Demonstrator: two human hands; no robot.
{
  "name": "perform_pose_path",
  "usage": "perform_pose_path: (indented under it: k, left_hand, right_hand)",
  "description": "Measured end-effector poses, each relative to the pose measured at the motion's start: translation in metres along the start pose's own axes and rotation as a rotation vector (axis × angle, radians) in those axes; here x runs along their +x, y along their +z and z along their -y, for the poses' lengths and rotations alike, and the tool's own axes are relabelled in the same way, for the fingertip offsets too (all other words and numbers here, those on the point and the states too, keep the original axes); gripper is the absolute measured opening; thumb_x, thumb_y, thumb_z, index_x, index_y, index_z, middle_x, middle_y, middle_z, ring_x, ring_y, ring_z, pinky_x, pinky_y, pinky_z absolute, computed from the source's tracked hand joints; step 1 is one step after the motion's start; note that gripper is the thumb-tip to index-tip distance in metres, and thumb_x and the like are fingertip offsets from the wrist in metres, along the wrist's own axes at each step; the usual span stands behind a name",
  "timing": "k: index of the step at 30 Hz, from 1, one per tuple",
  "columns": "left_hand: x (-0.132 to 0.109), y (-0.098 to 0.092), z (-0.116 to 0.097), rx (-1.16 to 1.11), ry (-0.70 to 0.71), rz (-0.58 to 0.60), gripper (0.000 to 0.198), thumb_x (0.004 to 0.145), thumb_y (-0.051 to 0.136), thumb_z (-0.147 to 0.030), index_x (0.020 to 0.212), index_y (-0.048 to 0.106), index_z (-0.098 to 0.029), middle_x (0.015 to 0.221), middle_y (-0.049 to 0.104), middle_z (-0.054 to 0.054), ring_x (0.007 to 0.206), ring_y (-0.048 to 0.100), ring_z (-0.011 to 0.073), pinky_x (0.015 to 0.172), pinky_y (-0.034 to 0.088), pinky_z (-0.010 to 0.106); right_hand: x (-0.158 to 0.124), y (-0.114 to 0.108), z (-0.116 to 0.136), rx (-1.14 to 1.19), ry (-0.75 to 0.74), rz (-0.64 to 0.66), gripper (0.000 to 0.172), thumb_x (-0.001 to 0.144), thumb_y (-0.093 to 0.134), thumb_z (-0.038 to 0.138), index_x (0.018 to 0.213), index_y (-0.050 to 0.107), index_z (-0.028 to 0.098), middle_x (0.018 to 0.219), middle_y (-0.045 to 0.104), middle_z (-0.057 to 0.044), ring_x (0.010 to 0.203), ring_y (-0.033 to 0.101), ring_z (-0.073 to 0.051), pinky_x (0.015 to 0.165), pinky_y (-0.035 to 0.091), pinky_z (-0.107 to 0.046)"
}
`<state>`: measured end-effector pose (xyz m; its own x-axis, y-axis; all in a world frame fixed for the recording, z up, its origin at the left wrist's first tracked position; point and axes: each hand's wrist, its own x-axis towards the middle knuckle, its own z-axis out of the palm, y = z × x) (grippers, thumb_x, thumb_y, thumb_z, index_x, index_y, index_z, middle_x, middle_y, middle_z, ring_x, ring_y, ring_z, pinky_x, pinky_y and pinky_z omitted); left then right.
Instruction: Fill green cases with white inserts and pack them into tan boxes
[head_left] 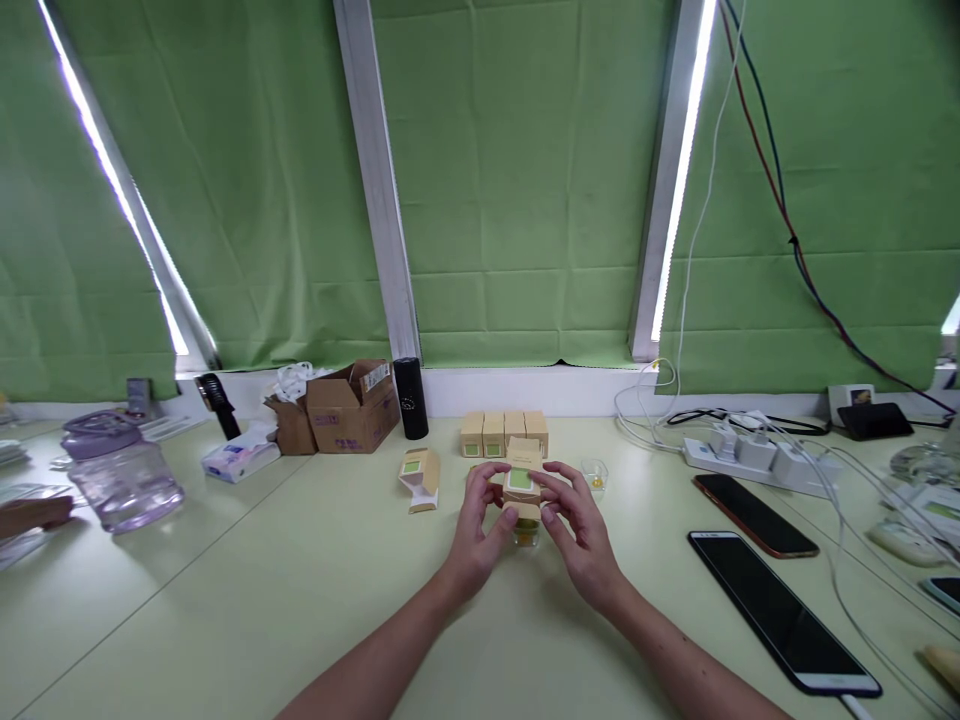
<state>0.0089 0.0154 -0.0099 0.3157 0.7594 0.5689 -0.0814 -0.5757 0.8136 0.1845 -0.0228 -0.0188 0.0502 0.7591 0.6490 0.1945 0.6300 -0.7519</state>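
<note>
Between my two hands is a small kraft-paper box [520, 482] with a green label and a raised flap at its far side. My left hand [480, 525] has its fingertips and thumb on the box's left side. From the right, the fingers of my right hand [581, 530] touch the same box. Just under the box's near edge shows a small clear jar [526, 537] with something yellow in it; whether it is partly inside the box I cannot tell. To the left lies another kraft box [420, 478] with its end flaps open. A small clear container [595, 474] stands to the right.
Behind my hands stands a row of several closed kraft boxes [493, 435]. A cardboard carton [352, 410], a black cylinder [410, 398], a tissue pack [240, 455] and a purple-lidded jug [120, 475] are leftward. Phones [780, 610] and a power strip [757, 465] with cables lie rightward. Another person's hand [34, 515] is far left.
</note>
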Motion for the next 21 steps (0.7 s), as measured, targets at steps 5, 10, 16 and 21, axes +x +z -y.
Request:
perform_pose_path:
  k: [5, 10, 16, 21]
  left_hand:
    - [0.0005, 0.0002, -0.0007, -0.029, -0.018, -0.010, 0.049, 0.094, 0.063, -0.053, 0.133, 0.050, -0.026, 0.128, 0.057, 0.012, 0.107, 0.063, 0.0243, 0.093, 0.054, 0.039]
    - [0.0003, 0.0003, -0.0008, -0.046, -0.033, -0.024, 0.048, 0.094, 0.063, -0.053, 0.131, 0.051, -0.025, 0.122, 0.061, 0.011, 0.104, 0.064, 0.0245, 0.092, 0.053, 0.040]
    - [0.0007, 0.0004, 0.0010, -0.049, -0.025, -0.020, 0.044, 0.096, 0.062, -0.049, 0.130, 0.049, -0.024, 0.121, 0.062, 0.012, 0.104, 0.062, 0.0242, 0.093, 0.052, 0.041]
    - [0.0011, 0.0006, 0.0035, -0.043, -0.024, -0.028, 0.042, 0.096, 0.061, -0.048, 0.129, 0.049, -0.026, 0.125, 0.059, 0.011, 0.104, 0.061, 0.0234, 0.093, 0.050, 0.039]
  right_hand:
    - [-0.0005, -0.0004, 0.0001, 0.031, -0.013, 0.021, 0.035, 0.102, 0.052, 0.042, 0.135, 0.063, 0.036, 0.146, 0.041, -0.009, 0.109, 0.064, -0.023, 0.095, 0.057, -0.040]
    - [-0.0011, -0.0001, 0.0001, 0.044, -0.033, 0.039, 0.036, 0.102, 0.054, 0.040, 0.136, 0.062, 0.035, 0.146, 0.041, -0.010, 0.102, 0.066, -0.021, 0.092, 0.059, -0.040]
    - [-0.0014, 0.0008, 0.0007, 0.046, -0.048, 0.034, 0.035, 0.100, 0.058, 0.037, 0.135, 0.063, 0.033, 0.145, 0.041, -0.011, 0.098, 0.066, -0.019, 0.090, 0.060, -0.040]
    - [-0.0013, 0.0020, 0.0007, 0.044, -0.052, 0.028, 0.036, 0.099, 0.060, 0.033, 0.134, 0.064, 0.033, 0.145, 0.041, -0.011, 0.095, 0.067, -0.019, 0.088, 0.062, -0.040]
